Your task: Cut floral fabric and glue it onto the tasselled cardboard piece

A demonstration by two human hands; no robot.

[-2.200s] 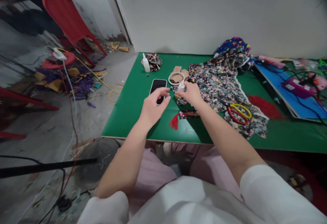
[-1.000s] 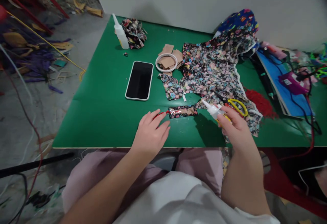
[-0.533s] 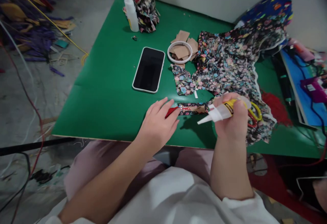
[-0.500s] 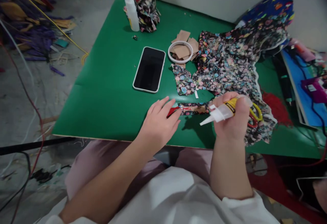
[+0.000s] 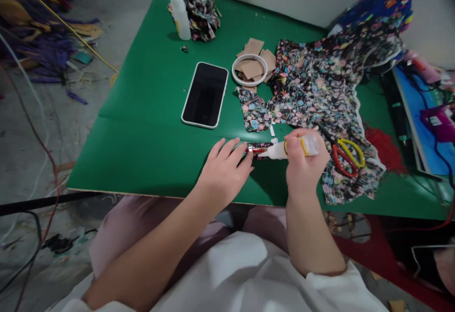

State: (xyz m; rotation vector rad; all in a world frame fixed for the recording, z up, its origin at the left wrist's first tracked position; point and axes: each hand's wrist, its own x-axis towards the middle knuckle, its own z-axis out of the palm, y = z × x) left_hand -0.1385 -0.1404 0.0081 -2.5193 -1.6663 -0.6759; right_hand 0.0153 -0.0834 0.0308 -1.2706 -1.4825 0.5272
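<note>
My right hand [image 5: 305,160] is wrapped round a glue bottle [image 5: 279,151] with a yellow label. The bottle is tipped sideways, its nozzle pointing left at a narrow floral fabric strip [image 5: 268,145] on the table. My left hand [image 5: 225,167] rests palm down at the strip's left end. Its thumb and forefinger are on a thin red tool with a silvery band [image 5: 250,149], partly hidden; its exact kind is unclear. Scissors [image 5: 344,156] with one red and one yellow handle lie right of my right hand, on the floral fabric [image 5: 316,89].
On the green table [image 5: 142,146] lie a phone [image 5: 205,95], a white ring [image 5: 233,72] over cardboard pieces [image 5: 252,68], a second glue bottle [image 5: 180,15] and bunched floral fabric [image 5: 202,13]. Red threads [image 5: 386,151] and a blue folder [image 5: 419,122] are at right.
My right hand has moved left and lowered the glue bottle, bringing its nozzle to the strip. The scissors behind it now show more fully. My left hand stays nearly in place.
</note>
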